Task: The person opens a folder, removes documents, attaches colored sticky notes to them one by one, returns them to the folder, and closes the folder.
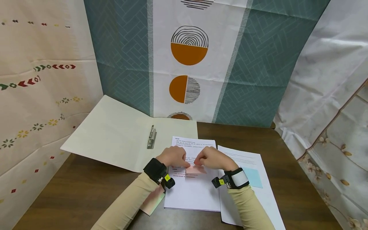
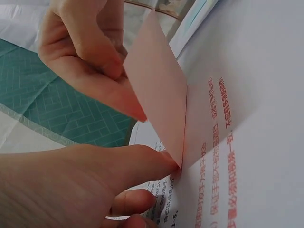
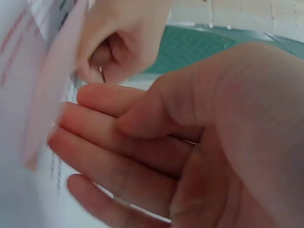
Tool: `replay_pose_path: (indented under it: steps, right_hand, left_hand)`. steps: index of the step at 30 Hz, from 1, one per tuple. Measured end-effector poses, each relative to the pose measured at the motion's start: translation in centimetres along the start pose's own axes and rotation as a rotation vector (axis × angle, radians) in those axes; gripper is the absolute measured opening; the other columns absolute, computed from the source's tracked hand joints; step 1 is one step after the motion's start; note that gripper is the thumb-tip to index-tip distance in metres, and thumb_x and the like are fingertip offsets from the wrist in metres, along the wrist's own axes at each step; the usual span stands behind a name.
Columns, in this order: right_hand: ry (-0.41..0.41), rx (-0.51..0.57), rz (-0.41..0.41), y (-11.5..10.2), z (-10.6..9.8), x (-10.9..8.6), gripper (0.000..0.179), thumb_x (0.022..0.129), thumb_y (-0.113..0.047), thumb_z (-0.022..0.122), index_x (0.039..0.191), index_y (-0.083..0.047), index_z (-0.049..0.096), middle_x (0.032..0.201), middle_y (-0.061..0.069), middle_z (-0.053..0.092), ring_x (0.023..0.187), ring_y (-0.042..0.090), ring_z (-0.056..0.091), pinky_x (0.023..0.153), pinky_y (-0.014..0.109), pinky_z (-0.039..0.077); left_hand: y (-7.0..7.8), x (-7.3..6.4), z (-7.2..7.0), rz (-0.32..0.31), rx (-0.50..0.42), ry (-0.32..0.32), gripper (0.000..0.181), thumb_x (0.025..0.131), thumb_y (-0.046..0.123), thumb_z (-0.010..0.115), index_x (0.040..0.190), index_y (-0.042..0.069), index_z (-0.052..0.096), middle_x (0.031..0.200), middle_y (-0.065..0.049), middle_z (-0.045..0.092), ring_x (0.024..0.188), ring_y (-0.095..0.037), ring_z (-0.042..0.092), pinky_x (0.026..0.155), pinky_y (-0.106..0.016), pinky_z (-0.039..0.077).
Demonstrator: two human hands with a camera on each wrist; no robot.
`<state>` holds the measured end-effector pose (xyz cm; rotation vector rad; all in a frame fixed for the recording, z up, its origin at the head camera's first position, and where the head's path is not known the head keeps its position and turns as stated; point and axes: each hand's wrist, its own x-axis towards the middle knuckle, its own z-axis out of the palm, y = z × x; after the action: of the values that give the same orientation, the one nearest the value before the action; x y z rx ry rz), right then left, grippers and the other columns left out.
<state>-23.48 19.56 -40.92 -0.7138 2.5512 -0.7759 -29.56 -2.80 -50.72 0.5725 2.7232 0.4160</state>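
A pink sticky note lies across the lower text of a printed sheet. Seen from the left wrist, the note stands tilted up from the page. My left hand touches its bottom corner with the thumb extended, the other fingers bent beneath. Behind the note's raised face is my right hand. In the right wrist view the right hand's fingers are fairly straight, with the thumb laid against them. Whether those fingertips touch the note is unclear, as it is blurred there.
An open white folder with a metal clip lies at the back left. On the right, another sheet bears a blue sticky note. Pink and green note pads show partly under my left forearm.
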Motion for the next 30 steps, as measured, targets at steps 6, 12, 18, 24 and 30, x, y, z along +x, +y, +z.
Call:
replay_pose_path:
  steps: [6,12,18,24,30]
  right_hand:
    - [-0.010,0.006,0.071,0.1,0.0,0.0,0.027,0.100,-0.003,0.064,0.100,-0.008,0.090,0.096,0.002,0.086,0.088,0.012,0.066,0.078,0.030,0.049]
    - [0.011,-0.035,0.148,0.6,-0.4,-0.8,0.019,0.099,-0.007,0.072,0.095,-0.009,0.090,0.089,0.000,0.083,0.077,0.012,0.061,0.070,0.029,0.045]
    - [0.010,-0.090,0.106,0.3,-0.3,-0.9,0.018,0.096,-0.007,0.074,0.088,-0.012,0.090,0.078,-0.005,0.075,0.067,0.013,0.046,0.061,0.029,0.032]
    - [0.023,-0.115,0.101,0.3,-0.1,-0.7,0.022,0.096,-0.005,0.071,0.086,-0.014,0.089,0.080,-0.004,0.078,0.068,0.012,0.050,0.061,0.028,0.036]
    - [0.023,-0.114,0.127,0.1,-0.1,-0.8,0.023,0.096,-0.004,0.070,0.087,-0.014,0.089,0.080,-0.003,0.077,0.069,0.014,0.050,0.062,0.029,0.035]
  left_hand:
    - [0.1,-0.2,-0.3,0.001,-0.011,0.002,0.043,0.088,0.064,0.086,0.072,0.029,0.068,0.068,0.012,0.062,0.067,-0.010,0.063,0.058,-0.030,0.045]
    - [-0.1,-0.1,0.1,0.021,-0.019,-0.004,0.043,0.090,0.063,0.086,0.072,0.028,0.069,0.069,0.010,0.063,0.067,-0.011,0.063,0.059,-0.030,0.044]
    - [1.3,-1.6,-1.2,0.174,-0.051,0.081,0.026,0.097,0.044,0.082,0.082,0.026,0.071,0.077,0.008,0.067,0.074,-0.014,0.061,0.064,-0.033,0.046]
    - [2.5,-0.8,0.0,0.295,-0.042,0.181,0.023,0.099,0.042,0.085,0.087,0.029,0.069,0.070,0.011,0.062,0.068,-0.009,0.058,0.060,-0.029,0.042]
    - [3.5,-1.9,-0.4,0.254,-0.051,0.149,0.024,0.098,0.032,0.089,0.086,0.024,0.070,0.069,0.008,0.060,0.068,-0.012,0.057,0.061,-0.031,0.041]
